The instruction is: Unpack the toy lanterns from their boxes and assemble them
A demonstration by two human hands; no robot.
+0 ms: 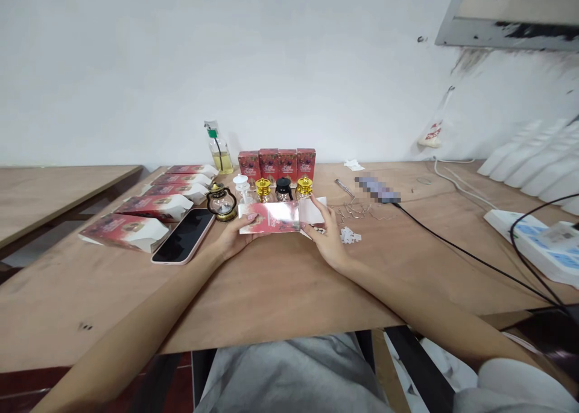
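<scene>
A red printed carton (278, 216) with white end flaps lies level between my hands, just above the table. My left hand (237, 232) grips its left end, thumb on the printed face. At the right end, my right hand (326, 232) is closed on the carton by the white flap (313, 210). Right behind it stand small lanterns: a white one (242, 187), a gold one (263, 190), a black one (284, 188) and another gold one (304, 187). A bronze lantern (221, 202) stands nearer my left hand. The lower parts of several lanterns are hidden by the carton.
Upright red boxes (287, 164) line the back; several open cartons (129, 232) lie at left beside a phone (184, 237). A pump bottle (220, 151) stands near the wall. Right are a screwdriver (344, 187), thin wire pieces (355, 211), white bits (350, 236), a cable (447, 247) and a power strip (534, 238).
</scene>
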